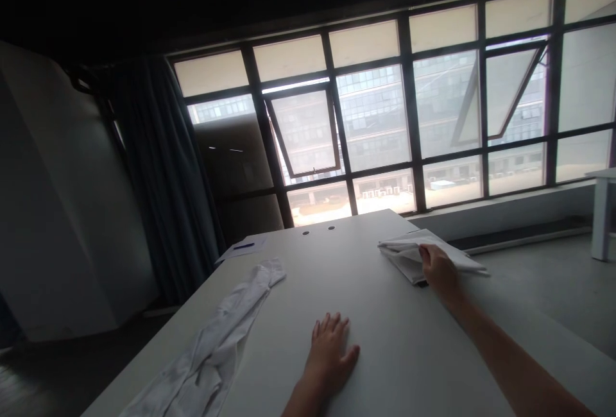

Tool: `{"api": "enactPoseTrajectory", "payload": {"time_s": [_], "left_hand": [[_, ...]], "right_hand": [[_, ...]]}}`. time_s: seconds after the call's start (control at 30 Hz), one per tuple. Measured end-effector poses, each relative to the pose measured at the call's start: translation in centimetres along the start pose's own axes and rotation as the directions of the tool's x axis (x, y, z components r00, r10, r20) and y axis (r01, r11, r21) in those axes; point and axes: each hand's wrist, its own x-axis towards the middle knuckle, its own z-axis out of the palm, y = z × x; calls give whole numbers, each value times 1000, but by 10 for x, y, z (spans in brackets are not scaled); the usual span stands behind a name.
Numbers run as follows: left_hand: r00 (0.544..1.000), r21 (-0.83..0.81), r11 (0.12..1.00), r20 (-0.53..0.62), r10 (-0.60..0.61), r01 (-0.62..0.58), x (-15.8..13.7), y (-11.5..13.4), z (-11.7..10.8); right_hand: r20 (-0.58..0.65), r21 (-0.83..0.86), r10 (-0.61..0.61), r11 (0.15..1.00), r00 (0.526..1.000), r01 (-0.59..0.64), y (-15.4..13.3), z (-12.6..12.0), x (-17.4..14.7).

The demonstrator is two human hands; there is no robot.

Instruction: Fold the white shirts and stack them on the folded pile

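My left hand [331, 351] lies flat on the white table [308, 295], its fingers spread and nothing in them. At the table's right side, my right hand [440, 271] pinches the near edge of a folded white cloth [450, 251]. Part of that cloth reaches out past the table's edge, and a small dark bit shows beneath its near corner. Along the left side of the table stretches a crumpled white garment [216, 340] with what looks like a long sleeve; its near end runs out of view.
A dark pen [244, 246] rests on a sheet of paper [235, 251] at the far left corner. Two round holes [331, 228] sit near the table's far edge. Behind are a dark blue curtain [158, 179] and windows, with another white table [601, 212] at far right.
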Motion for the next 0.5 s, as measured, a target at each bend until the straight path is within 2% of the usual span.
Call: {"api": "enactPoseTrajectory", "payload": {"time_s": [0.07,0.1,0.17,0.23,0.27,0.3,0.37,0.43,0.5], "left_hand": [[994,-203,979,-107,5,-26,3,6,-1],[989,-349,936,-149,-8,-45,5,11,-2],[988,-664,745,-147,-44,-66,7,27,-6],[997,-851,522,-76,-23,-52,6,46,-13],[998,-880,470,-67,6,-62,3,55,-17],[996,-881,464,-84,36,-91,1,64,-23],[985,-828,534,-150,86,-173,-6,74,-36],[975,-777,590,-176,134,-221,-10,77,-49],[977,-778,592,-142,157,-208,-12,74,-59]], "right_hand": [[91,85,-58,995,994,51,-36,-8,1],[157,133,-91,989,983,71,-57,-10,-4],[282,244,-174,964,943,105,-98,-10,-24],[497,478,-284,878,820,15,-135,-7,-51],[553,547,-316,836,771,-49,-148,-5,-63],[598,598,-321,789,734,-142,-159,-3,-74],[658,656,-304,681,689,-325,-170,0,-87],[682,678,-281,589,675,-440,-171,-1,-89],[670,697,-267,548,693,-463,-169,-6,-84]]}}
